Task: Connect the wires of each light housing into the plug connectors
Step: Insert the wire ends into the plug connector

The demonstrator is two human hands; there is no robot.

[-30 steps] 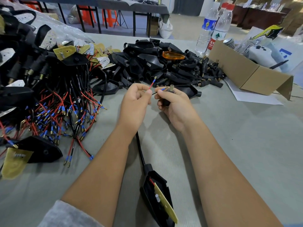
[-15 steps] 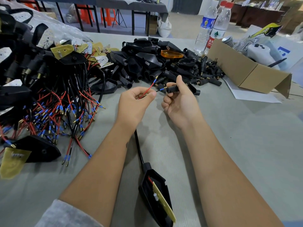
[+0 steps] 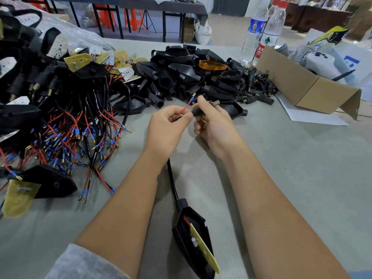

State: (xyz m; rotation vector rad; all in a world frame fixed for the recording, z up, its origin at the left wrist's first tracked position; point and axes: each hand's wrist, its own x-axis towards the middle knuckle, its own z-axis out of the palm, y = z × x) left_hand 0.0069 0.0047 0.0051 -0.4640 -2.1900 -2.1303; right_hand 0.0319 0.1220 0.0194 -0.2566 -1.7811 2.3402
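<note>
A black light housing (image 3: 193, 236) with a yellow circuit board lies near the table's front edge, between my forearms. Its black cable (image 3: 172, 184) runs up under my left hand (image 3: 167, 127). That hand pinches the housing's red wire (image 3: 184, 109), whose blue-sleeved brass tip points up and to the right. Close beside it, my right hand (image 3: 213, 123) grips a black plug connector (image 3: 199, 111) with a threaded metal end. The wire tip stands just above the connector's left end; whether they touch is unclear.
A heap of wired housings (image 3: 60, 121) with red and black leads fills the left. Black empty shells and plug connectors (image 3: 201, 77) are piled behind my hands. A cardboard box (image 3: 302, 87), two water bottles (image 3: 261, 31) and white paper (image 3: 314, 117) sit at the right.
My right hand has turned the connector, its metal end now pointing right and up. The blue-tipped black lead seen beside the connector before is out of sight. My left hand keeps pinching the red wire.
</note>
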